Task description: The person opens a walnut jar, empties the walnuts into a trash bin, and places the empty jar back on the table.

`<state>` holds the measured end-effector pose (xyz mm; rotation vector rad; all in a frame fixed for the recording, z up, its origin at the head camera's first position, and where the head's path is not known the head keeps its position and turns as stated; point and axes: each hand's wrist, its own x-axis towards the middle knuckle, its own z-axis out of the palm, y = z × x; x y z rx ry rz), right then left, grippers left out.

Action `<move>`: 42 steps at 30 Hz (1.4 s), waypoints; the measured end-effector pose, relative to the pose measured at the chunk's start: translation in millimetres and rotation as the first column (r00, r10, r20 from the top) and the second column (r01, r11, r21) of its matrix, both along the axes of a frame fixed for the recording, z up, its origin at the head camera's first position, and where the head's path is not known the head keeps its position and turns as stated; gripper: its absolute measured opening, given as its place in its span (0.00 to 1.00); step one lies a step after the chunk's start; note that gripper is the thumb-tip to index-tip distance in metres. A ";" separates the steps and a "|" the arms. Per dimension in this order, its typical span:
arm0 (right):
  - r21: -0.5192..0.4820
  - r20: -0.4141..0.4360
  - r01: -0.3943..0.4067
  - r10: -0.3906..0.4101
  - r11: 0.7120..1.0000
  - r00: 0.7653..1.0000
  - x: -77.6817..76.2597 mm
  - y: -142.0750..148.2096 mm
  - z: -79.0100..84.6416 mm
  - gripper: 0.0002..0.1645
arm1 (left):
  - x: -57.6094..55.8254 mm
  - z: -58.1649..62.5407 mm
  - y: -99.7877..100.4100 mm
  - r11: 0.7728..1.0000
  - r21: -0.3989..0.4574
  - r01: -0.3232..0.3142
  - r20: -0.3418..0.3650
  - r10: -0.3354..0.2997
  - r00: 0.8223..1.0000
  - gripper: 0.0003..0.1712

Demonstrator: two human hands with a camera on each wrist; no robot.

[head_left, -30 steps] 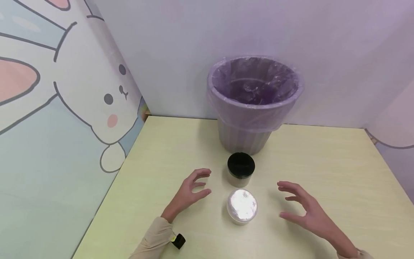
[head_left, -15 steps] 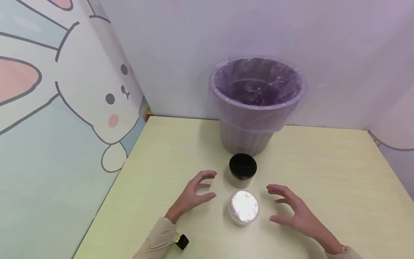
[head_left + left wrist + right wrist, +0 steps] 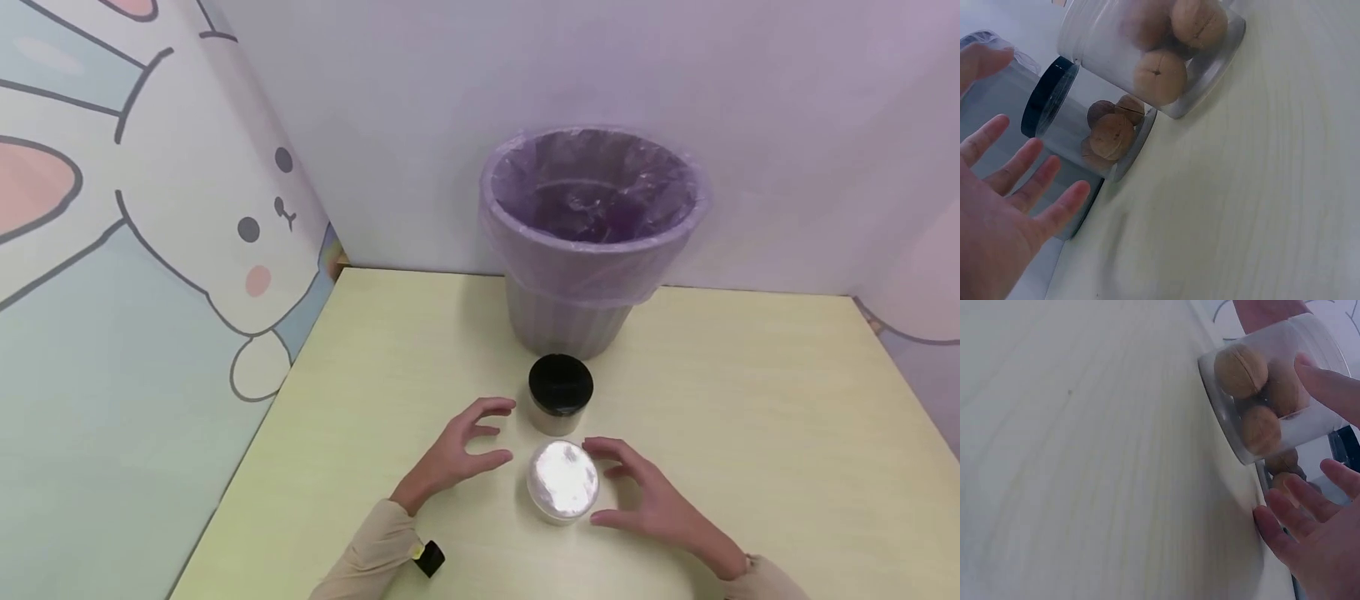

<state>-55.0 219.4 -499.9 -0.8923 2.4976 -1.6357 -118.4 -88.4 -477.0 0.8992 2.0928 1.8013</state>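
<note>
A clear jar with a shiny silver-white top (image 3: 562,482) stands upright on the table between my two hands; walnuts (image 3: 1240,370) show through its wall in the right wrist view. Just behind it stands a second clear jar with a black lid (image 3: 560,385), also holding walnuts (image 3: 1112,136). My right hand (image 3: 651,502) is at the right side of the silver-topped jar, its thumb and fingers spread and fingertips right at the wall. Left of both jars, my left hand (image 3: 459,450) hovers with thumb and fingers apart, a gap between it and the silver-topped jar.
Behind the jars, a grey bin (image 3: 566,321) lined with a thin purplish bag stands against the back wall. A wall with a painted rabbit (image 3: 217,200) borders the pale wooden table (image 3: 750,375) on the left. A small black object (image 3: 429,558) sits at my left cuff.
My right hand has moved left up to the silver-topped jar. My left hand has drifted slightly right, nearer to the jars. Both jars and the bin have stayed in place.
</note>
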 end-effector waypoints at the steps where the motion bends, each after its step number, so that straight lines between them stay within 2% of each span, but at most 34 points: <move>1: 0.007 -0.004 0.002 -0.002 1.000 1.000 -0.2 -2.0 -0.9 0.51 | 0.2 0.8 1.1 1.000 0.002 0.004 0.002 -0.004 1.000 0.34; 7: 0.042 -0.025 0.028 -0.027 0.999 0.999 -1.2 -14.6 -3.7 0.59 | 2.5 7.0 8.5 0.999 -0.009 0.033 0.033 -0.033 0.999 0.35; 9: 0.053 -0.036 0.039 -0.037 0.998 0.999 -1.4 -19.9 -4.5 0.61 | 5.5 15.9 10.8 0.999 -0.010 0.036 0.039 -0.036 0.999 0.35; 11: 0.063 -0.034 0.055 -0.053 0.997 0.998 0.4 -26.9 3.1 0.62 | 7.9 21.0 12.5 0.999 0.006 0.042 0.030 -0.042 0.999 0.35; 14: 0.083 -0.020 0.080 -0.079 0.993 0.997 2.0 -33.6 3.3 0.61 | 12.5 35.6 15.0 0.998 0.024 0.056 0.018 -0.056 0.998 0.34; 16: 0.078 -0.016 0.087 -0.086 0.993 0.996 2.3 -36.2 2.3 0.59 | 13.1 38.3 15.9 0.997 0.035 0.066 0.001 -0.066 0.998 0.33; 17: 0.069 -0.021 0.088 -0.087 0.994 0.996 1.5 -36.3 -2.6 0.59 | 14.3 43.7 16.6 0.997 0.036 0.069 0.000 -0.069 0.998 0.33; 20: 0.016 -0.051 0.058 -0.057 0.998 0.997 -1.2 -35.8 -9.0 0.58 | 14.5 43.9 18.0 0.996 0.043 0.077 -0.013 -0.077 0.997 0.33; 24: -0.037 -0.067 0.019 -0.021 0.999 0.998 -1.5 -34.9 -7.4 0.58 | 15.2 37.5 20.9 0.994 0.064 0.091 -0.027 -0.089 0.996 0.34; 27: -0.045 -0.091 0.020 -0.024 0.999 0.996 0.6 -36.1 2.3 0.57 | 15.8 29.5 23.5 0.992 0.075 0.101 -0.038 -0.098 0.994 0.35; 29: -0.044 -0.115 0.026 -0.031 0.999 0.993 2.9 -38.0 14.8 0.57 | 16.8 25.4 24.8 0.992 0.072 0.103 -0.041 -0.100 0.994 0.36; 33: -0.037 -0.172 0.029 -0.035 0.999 0.984 7.5 -40.8 44.8 0.54 | 20.4 26.7 27.4 0.994 0.036 0.102 -0.043 -0.101 0.994 0.39; 37: -0.017 -0.216 0.037 -0.040 0.999 0.976 9.8 -41.8 66.0 0.52 | 26.8 36.8 31.1 0.994 -0.025 0.108 -0.074 -0.109 0.991 0.42; 42: 0.002 -0.255 0.040 -0.038 0.999 0.966 8.8 -41.3 73.1 0.52 | 38.0 63.3 34.6 0.988 -0.089 0.124 -0.135 -0.135 0.982 0.46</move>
